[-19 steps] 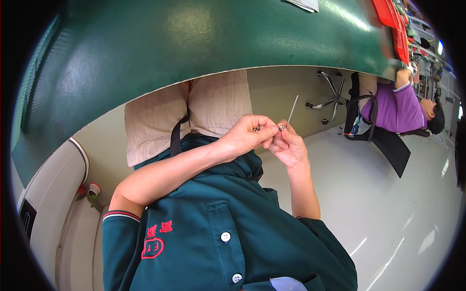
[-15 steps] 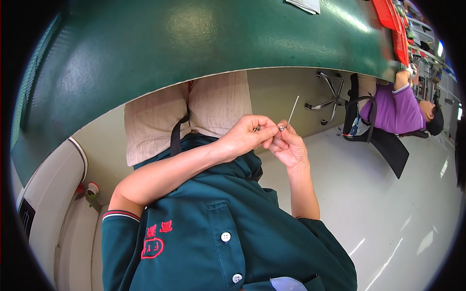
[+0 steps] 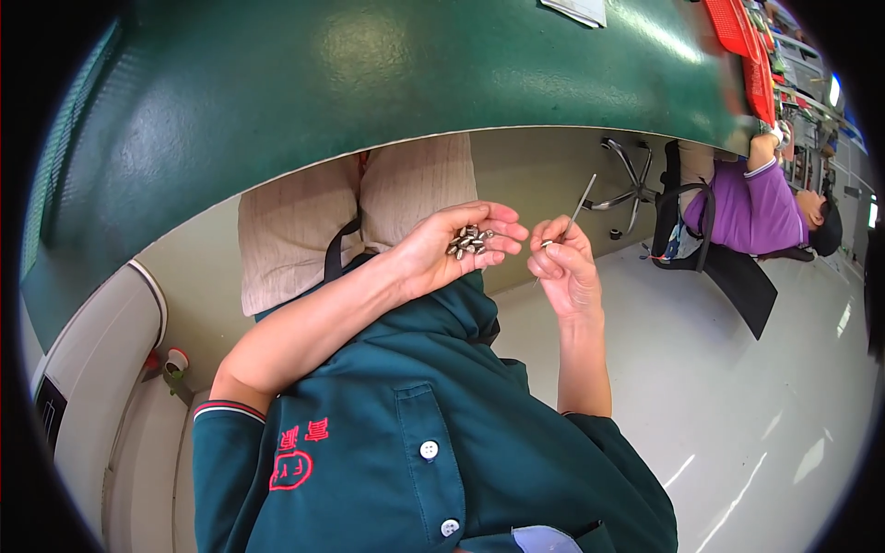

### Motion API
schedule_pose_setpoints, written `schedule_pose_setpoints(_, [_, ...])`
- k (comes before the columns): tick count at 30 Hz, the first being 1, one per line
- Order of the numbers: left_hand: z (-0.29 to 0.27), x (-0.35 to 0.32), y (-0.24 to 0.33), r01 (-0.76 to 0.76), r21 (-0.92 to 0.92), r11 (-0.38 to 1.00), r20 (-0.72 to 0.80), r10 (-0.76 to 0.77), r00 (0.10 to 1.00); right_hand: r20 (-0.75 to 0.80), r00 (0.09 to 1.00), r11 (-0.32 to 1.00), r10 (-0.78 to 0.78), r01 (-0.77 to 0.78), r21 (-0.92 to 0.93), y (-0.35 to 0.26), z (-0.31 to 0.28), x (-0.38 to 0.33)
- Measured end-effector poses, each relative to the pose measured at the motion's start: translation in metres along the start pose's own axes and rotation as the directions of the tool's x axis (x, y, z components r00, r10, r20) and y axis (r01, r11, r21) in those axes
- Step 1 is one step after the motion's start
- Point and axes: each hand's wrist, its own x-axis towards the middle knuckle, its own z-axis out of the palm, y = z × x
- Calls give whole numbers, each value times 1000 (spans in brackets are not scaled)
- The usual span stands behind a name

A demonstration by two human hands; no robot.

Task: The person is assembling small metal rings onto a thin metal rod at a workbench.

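Observation:
My left hand (image 3: 429, 253) is cupped palm up above my lap, fingers stretched and slightly curled. In its palm lies a small heap of shiny, rounded metal pieces (image 3: 470, 241); their exact kind is too small to tell. A short gap to the right, my right hand (image 3: 570, 267) is closed around a thin metal rod (image 3: 581, 203), pinched between thumb and fingers. The rod's upper part slants up and right, while a thin end shows below the fingers. A small shiny spot sits at the pinch, partly covered.
A green tabletop (image 3: 277, 101) spans the far side, its edge beyond my lap. White papers (image 3: 579, 11) and red baskets (image 3: 737, 28) lie on it. To the right are a wheeled chair base (image 3: 631, 189) and a seated person in purple (image 3: 751, 207).
The hands have parted. My left hand has left the rod and opened out, showing the metal pieces in its palm. My right hand has moved slightly right, and the rod slants more.

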Motion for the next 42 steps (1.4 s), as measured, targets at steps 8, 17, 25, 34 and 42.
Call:
schedule_pose_setpoints(8, [-11,2,-2,-57,-18,998,59,58,997,44,999,998,32,-34,60,-5,10,0])
schedule_pose_setpoints(17, [-9,-8,0,-197,392,899,13,208,978,531,800,445,-279,597,-667,-68,198,47])
schedule_pose_setpoints(25, [-12,-15,-10,-389,475,789,49,417,907,832,451,136,-324,892,-430,-53,377,104])
schedule_pose_setpoints(34, [-2,-26,3,-397,497,771,119,393,912,860,315,-185,-402,892,-413,-29,414,137])
schedule_pose_setpoints(42, [4,-30,15,-457,452,766,121,454,883,653,753,254,-79,649,-718,-71,269,55])
